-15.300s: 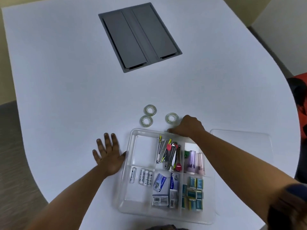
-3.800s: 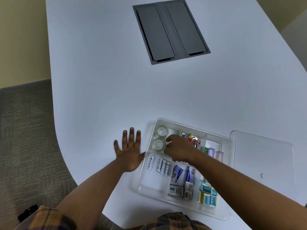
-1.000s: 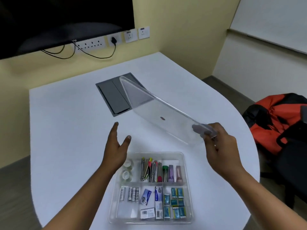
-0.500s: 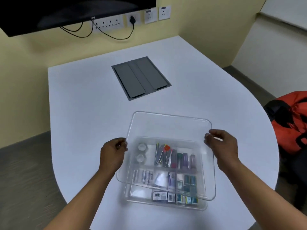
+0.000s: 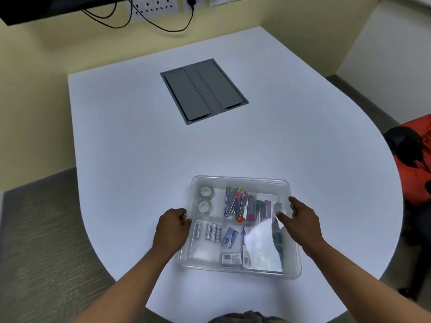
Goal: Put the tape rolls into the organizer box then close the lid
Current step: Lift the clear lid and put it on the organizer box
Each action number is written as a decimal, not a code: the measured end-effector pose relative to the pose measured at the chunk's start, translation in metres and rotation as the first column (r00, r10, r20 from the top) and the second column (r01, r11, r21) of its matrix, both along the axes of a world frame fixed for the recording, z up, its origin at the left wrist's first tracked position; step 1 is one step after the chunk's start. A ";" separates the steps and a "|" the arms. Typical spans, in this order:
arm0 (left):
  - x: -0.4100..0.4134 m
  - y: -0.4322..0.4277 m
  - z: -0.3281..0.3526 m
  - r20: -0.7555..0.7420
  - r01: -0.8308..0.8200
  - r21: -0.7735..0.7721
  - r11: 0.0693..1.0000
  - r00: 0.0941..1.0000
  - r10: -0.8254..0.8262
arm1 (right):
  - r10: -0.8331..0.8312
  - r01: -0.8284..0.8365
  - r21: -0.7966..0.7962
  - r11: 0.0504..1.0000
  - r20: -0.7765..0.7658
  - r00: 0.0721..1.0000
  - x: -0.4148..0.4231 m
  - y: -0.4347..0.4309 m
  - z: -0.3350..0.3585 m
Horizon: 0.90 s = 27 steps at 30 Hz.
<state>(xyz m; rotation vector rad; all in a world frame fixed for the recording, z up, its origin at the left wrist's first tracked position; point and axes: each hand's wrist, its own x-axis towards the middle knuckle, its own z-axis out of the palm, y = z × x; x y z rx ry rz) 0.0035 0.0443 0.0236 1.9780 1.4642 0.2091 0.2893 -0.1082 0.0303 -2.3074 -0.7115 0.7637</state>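
Note:
The clear organizer box (image 5: 294, 273) sits on the white table near its front edge. The transparent lid (image 5: 240, 180) lies flat on top of it. Through the lid I see two clear tape rolls (image 5: 206, 191) in the back-left compartment, one behind the other. My left hand (image 5: 171, 229) is curled on the lid's left edge. My right hand (image 5: 299, 221) is at the lid's right edge, thumb on top and fingers along the side. A bright glare hides part of the right-front compartments.
Batteries, clips, staple boxes and small tubes fill the other compartments. A grey cable hatch (image 5: 204, 90) is set into the table (image 5: 233, 148) farther back. An orange and black bag (image 5: 417, 164) sits off the table's right edge. Wall sockets and cables are behind.
The lid was held tilted in the air by my right hand, then taken in both hands and lowered. It now rests on the box. The tape rolls went from the table into the box earlier.

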 end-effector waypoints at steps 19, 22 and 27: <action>-0.018 -0.015 -0.004 -0.229 0.537 -0.228 0.812 0.781 -0.581 | 0.780 -0.613 -0.566 0.551 0.088 0.620 -0.010 -0.047 -0.007; -0.008 -0.014 -0.005 -0.228 0.511 -0.208 0.834 0.804 -0.550 | 0.796 -0.615 -0.581 0.533 0.098 0.597 -0.001 -0.037 -0.003; 0.002 -0.003 0.001 -0.236 0.507 -0.256 0.823 0.793 -0.561 | 0.837 -0.629 -0.618 0.471 0.090 0.539 0.024 -0.019 0.007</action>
